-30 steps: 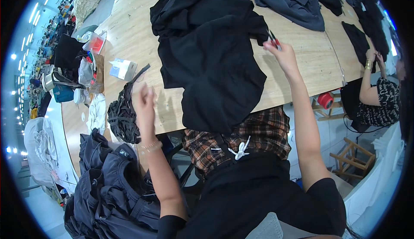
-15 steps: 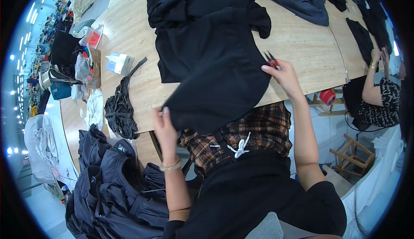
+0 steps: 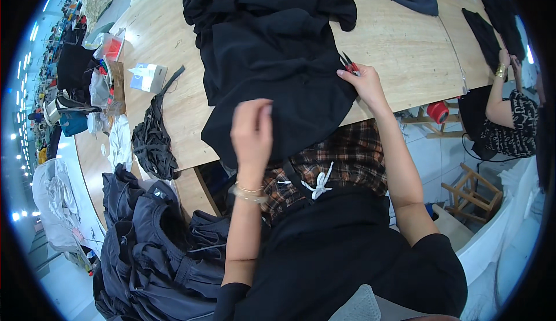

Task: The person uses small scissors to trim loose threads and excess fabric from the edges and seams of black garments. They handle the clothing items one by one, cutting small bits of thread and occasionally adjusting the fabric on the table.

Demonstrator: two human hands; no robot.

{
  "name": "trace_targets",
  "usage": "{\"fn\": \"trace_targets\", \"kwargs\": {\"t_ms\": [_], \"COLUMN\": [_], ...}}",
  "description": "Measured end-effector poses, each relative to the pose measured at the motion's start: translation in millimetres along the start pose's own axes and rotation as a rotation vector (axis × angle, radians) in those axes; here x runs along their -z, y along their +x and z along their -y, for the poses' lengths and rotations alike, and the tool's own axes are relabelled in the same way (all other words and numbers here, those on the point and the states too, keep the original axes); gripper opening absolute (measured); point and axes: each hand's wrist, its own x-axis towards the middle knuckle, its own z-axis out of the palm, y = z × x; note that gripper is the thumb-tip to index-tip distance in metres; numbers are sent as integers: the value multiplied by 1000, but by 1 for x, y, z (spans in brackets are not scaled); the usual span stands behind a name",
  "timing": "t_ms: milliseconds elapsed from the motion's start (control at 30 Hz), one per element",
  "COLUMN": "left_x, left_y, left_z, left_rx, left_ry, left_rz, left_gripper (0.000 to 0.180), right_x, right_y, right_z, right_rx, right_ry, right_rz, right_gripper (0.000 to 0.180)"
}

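A black garment [image 3: 260, 60] lies spread over the table edge in front of me, its near panel hanging toward my lap. My left hand [image 3: 252, 133] is just above that near panel, slightly blurred; its fingers are loosely bent and a little apart, with no cloth visible between them. My right hand [image 3: 366, 88] is closed around small red-handled thread snips [image 3: 349, 65], their dark points directed away from me. The thumb of that hand is by the garment's right edge; whether it pinches the cloth I cannot tell.
A pile of dark garments [image 3: 150, 240] sits at my lower left. Dark fabric strips [image 3: 153, 138], a tissue box [image 3: 148, 78] and a red-and-clear container [image 3: 110, 48] are on the table [image 3: 399, 60]. A co-worker's arm [image 3: 495, 104] and a wooden stool [image 3: 472, 193] are at right.
My left hand has let go of the garment's left corner and moved right and up over the cloth. The near panel has dropped flatter. My right hand still holds the snips.
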Motion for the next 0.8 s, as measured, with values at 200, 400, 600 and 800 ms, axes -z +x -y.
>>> {"fn": "trace_targets", "kwargs": {"t_ms": [200, 400, 600, 800], "left_x": [-56, -78, -84, -82], "left_y": [-25, -36, -32, -31], "left_z": [-12, 2, 3, 2], "left_rx": [87, -126, -140, -18], "left_ry": [-337, -90, -51, -139], "left_rz": [355, 303, 206, 225], "left_gripper": [19, 21, 5, 3], "right_x": [1, 4, 16, 11], "right_y": [2, -1, -37, -87], "right_z": [-3, -11, 34, 49], "right_rx": [-34, 21, 80, 178], "right_ry": [39, -5, -169, -191], "right_rz": [37, -39, -341, -111], "right_gripper": [25, 32, 35, 26]}}
